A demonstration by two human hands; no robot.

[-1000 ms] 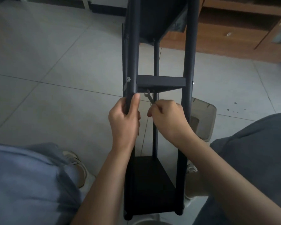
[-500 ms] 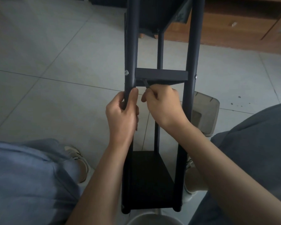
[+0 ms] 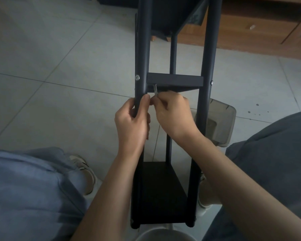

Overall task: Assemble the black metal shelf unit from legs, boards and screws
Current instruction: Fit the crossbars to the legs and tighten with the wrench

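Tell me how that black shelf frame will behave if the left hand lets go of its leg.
The shelf frame looks tall and narrow, so it may tip sideways. Its metal legs seem stiff, unlikely to flex. The left hand grips one leg, probably steadying it while the right hand works a small wrench.

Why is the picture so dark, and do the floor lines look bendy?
Head view: dim, soft light, no glare; the lowest shelf board is nearly pure black, the small wrench faint; the wide lens bows the floor tile lines slightly.

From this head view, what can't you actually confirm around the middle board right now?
- Head view: tip of the small metal wrench, hidden under the black middle board.
- Wrench handle: covered by the right hand.
- Fastener beneath the board: not visible.
- Shelf top: cut off by the upper edge.
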